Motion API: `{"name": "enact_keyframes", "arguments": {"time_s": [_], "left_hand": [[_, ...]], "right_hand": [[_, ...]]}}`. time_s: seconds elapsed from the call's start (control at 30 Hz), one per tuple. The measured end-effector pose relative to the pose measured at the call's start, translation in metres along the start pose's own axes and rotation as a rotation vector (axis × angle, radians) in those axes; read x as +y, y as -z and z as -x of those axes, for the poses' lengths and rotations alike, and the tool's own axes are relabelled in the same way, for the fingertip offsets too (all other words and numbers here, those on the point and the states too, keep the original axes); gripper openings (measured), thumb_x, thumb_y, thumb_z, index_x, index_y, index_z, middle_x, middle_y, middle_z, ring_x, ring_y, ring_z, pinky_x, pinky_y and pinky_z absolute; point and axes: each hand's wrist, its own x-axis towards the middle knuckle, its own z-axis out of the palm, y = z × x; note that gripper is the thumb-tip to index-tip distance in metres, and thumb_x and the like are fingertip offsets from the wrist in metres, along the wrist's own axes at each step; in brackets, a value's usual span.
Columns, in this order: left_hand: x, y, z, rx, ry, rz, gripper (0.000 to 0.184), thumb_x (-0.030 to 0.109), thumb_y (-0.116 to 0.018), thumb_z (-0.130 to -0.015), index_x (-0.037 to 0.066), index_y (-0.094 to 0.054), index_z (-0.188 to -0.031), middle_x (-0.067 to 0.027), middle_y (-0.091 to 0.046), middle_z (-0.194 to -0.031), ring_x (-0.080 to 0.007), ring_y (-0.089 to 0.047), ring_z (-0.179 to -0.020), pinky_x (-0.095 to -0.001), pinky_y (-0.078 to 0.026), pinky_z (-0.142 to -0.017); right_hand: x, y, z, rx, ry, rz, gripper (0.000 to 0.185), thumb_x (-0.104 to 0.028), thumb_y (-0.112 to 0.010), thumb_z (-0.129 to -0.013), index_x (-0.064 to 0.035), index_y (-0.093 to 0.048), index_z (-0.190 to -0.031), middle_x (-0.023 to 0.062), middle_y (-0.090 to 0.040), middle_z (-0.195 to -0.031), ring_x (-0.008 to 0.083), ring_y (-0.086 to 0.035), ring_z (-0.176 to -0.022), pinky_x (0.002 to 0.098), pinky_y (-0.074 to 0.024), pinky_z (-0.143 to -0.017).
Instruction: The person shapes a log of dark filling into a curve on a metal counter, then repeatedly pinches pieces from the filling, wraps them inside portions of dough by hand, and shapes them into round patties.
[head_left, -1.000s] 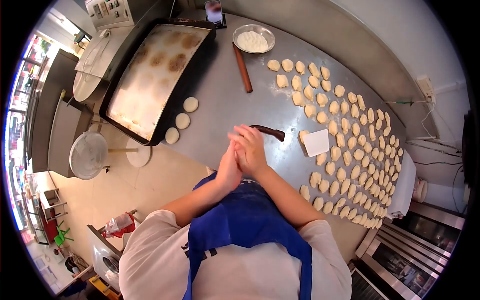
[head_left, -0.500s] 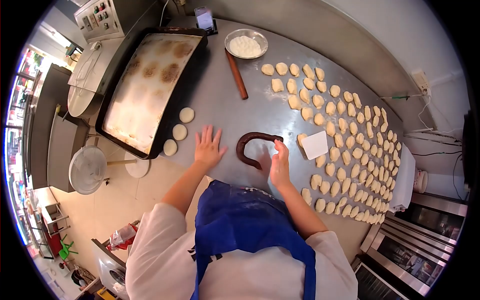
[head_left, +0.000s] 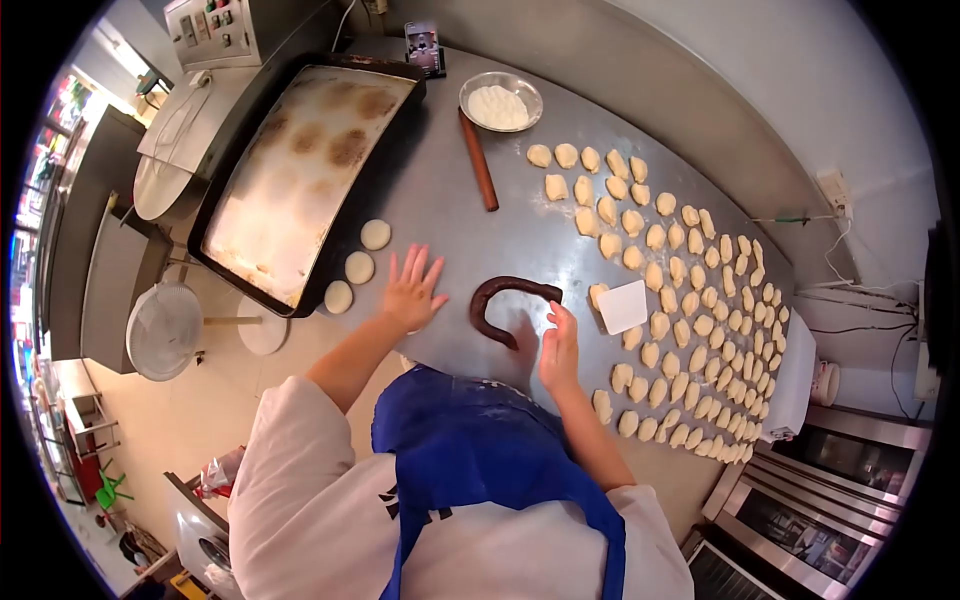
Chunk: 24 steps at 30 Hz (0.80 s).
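Observation:
A dark brown rope of paste or dough [head_left: 483, 302] lies bent in a U on the metal table. My right hand [head_left: 560, 350] is at the rope's upper right end, its fingers drawn together against the tip; whether a bit of it is between them is hidden. To the left, my left hand [head_left: 412, 292] rests palm down with fingers spread, holding nothing. Three pale round dough pieces [head_left: 359, 267] lie between that hand and a large baking tray [head_left: 300, 303]. Right of my right hand, a white scraper [head_left: 624, 307] leans over dough pieces.
Many small pale dough pieces [head_left: 655, 237] cover the table's right side in rows. A wooden rolling pin [head_left: 478, 160] lies below a metal bowl of white flour [head_left: 498, 107]. A phone [head_left: 423, 48] stands at the back edge. Ovens [head_left: 810, 530] are at lower right.
The view has shifted slightly. My right hand's fingers have curled more closely at the rope's end. My left hand stays flat on the table.

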Motion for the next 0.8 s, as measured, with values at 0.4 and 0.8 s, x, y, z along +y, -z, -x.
{"name": "enact_keyframes", "arguments": {"time_s": [0.4,0.8], "left_hand": [[-0.022,-0.009,0.069,-0.162,0.450,0.491,0.052,0.044,-0.071,-0.082,0.007,-0.059,-0.117,-0.0134,-0.059,-0.122,-0.0301,-0.058,-0.108,-0.0409,-0.050,-0.088],[-0.085,-0.021,-0.038,0.156,0.706,1.231,0.037,0.022,-0.070,-0.089,0.000,-0.057,-0.116,-0.0095,-0.068,-0.102,-0.0165,-0.064,-0.093,-0.0304,-0.052,-0.082]], "right_hand": [[-0.008,-0.010,-0.002,0.043,0.023,0.061,0.037,-0.016,-0.054,-0.095,-0.0040,-0.051,-0.130,0.0206,-0.048,-0.132,0.0344,-0.058,-0.110,0.0413,-0.0482,-0.093],[-0.001,-0.031,-0.034,-0.081,0.036,0.140,0.037,-0.020,-0.066,-0.089,-0.0050,-0.058,-0.122,0.0178,-0.050,-0.131,0.0360,-0.057,-0.113,0.0418,-0.0501,-0.092]]}}
